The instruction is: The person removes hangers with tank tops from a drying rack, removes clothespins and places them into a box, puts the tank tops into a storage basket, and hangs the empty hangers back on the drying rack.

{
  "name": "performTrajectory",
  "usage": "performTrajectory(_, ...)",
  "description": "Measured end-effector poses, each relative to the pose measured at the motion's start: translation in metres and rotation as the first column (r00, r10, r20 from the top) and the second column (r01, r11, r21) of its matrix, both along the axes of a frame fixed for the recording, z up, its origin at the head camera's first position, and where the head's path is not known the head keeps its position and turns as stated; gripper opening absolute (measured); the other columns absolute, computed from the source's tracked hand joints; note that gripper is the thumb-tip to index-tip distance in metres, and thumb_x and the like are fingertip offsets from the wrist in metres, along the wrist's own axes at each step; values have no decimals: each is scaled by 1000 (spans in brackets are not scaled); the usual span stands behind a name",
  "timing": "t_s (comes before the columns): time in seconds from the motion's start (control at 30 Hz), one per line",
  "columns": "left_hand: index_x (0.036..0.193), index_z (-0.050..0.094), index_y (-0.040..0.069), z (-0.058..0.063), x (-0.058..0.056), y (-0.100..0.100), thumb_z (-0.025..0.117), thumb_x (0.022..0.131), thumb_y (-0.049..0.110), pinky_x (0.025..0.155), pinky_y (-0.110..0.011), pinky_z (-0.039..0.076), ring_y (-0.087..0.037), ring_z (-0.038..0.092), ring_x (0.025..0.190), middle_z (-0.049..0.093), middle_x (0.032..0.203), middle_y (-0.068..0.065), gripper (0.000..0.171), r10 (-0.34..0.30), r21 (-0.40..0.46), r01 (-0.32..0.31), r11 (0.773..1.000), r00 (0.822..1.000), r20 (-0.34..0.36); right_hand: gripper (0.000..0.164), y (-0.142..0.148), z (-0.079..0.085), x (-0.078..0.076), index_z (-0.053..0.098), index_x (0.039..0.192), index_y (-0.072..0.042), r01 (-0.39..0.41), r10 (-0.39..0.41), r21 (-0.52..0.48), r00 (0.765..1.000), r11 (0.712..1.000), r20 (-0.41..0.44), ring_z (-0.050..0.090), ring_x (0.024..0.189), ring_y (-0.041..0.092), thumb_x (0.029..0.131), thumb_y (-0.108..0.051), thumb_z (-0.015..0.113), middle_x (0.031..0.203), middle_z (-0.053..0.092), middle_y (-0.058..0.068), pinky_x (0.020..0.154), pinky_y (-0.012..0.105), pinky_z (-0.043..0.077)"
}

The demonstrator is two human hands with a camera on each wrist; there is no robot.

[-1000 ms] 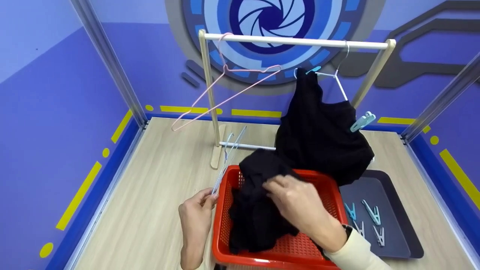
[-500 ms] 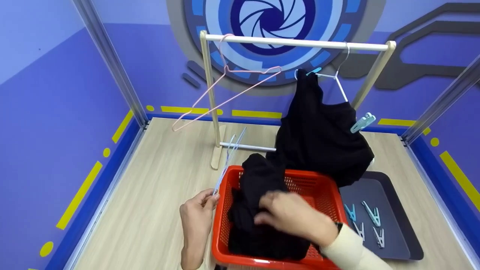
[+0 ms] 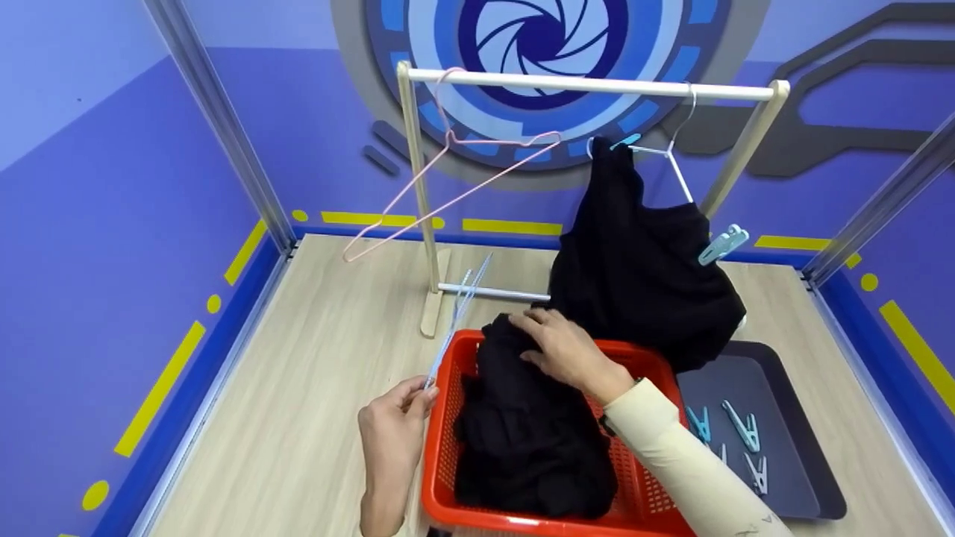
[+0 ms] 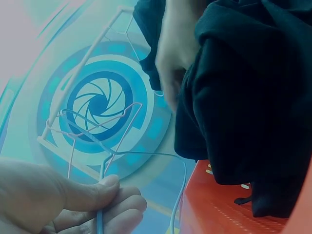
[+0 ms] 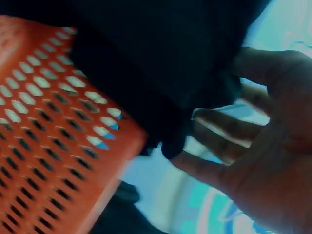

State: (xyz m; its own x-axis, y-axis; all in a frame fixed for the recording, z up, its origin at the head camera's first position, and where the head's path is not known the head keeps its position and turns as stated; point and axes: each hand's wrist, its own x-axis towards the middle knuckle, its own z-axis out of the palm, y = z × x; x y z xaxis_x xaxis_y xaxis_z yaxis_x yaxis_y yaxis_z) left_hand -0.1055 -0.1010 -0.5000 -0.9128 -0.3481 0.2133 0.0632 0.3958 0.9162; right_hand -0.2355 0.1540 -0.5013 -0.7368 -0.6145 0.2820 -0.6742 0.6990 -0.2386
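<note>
My left hand [image 3: 393, 425] pinches a thin light-blue wire hanger [image 4: 185, 180] between thumb and fingers, just left of the red basket [image 3: 552, 526]. A crumpled black garment [image 3: 530, 440] fills the left and middle of this basket. At its far end lies my right hand [image 3: 563, 350], back upward, fingertips touching the cloth. In the right wrist view the fingers [image 5: 229, 126] are spread and fairly straight against the dark fabric. Part of the fingertips is hidden by the cloth.
Behind the basket stands a rack [image 3: 589, 82] bearing a pink hanger [image 3: 489, 140] and a white hanger with a black top [image 3: 642, 276], clipped by pegs [image 3: 724, 245]. A grey tray [image 3: 798, 440] with several clothespins [image 3: 742, 427] sits at the right.
My right hand went down over the garment in the basket, then back to its far end. The garment now lies lower and more spread out. My left hand holds the hanger nearly still.
</note>
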Motion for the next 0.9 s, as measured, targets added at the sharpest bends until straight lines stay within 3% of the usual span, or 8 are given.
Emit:
performTrajectory(0.1,102,83,-1,0,0,0,83,90,-1,66,-27,62,-19,78,76,80,87,-9,12,0,-4,0,1000,1000,-11,37,0,-12,-4,74,124,-4,-11,11,-3,997,1000,-75,69,99,36,90,-8,85,113,72,16,80,50,61)
performTrajectory(0.23,101,82,-2,-1,-1,-1,82,90,-2,67,-26,63,-19,78,76,79,87,-9,11,-8,3,8,1000,1000,-21,21,0,-20,-7,77,105,-8,-11,-2,-69,983,998,-184,69,84,29,87,2,81,93,70,7,66,47,61)
performTrajectory(0.43,100,83,-1,-1,-1,-1,82,90,-2,67,-26,62,-18,78,76,80,86,-8,10,0,7,0,1000,1000,-2,19,1,-13,-3,76,100,-9,-20,-20,-146,963,989,-268,70,82,27,87,5,78,92,71,6,64,45,61)
performTrajectory(0.57,101,83,-1,-2,-1,-1,83,90,-2,67,-27,63,-19,78,76,80,87,-9,11,1,-2,-1,1000,1000,-15,23,0,8,13,77,102,-11,-64,2,-191,952,980,-306,71,83,25,84,4,82,94,72,3,64,44,61)
performTrajectory(0.7,102,82,-2,-3,-1,-2,82,90,-2,67,-27,63,-20,78,76,80,88,-10,11,-2,7,2,1000,1000,-21,29,-2,25,39,77,106,-12,-137,84,-157,949,978,-304,70,81,22,83,4,83,96,72,2,59,39,60)
performTrajectory(0.9,101,83,0,-4,-2,-2,83,90,0,67,-26,62,-16,78,76,80,87,-8,11,12,0,-12,1000,1000,-18,30,-6,17,78,73,118,-7,-212,213,21,969,977,-129,68,89,24,91,-16,84,105,69,6,64,39,60)
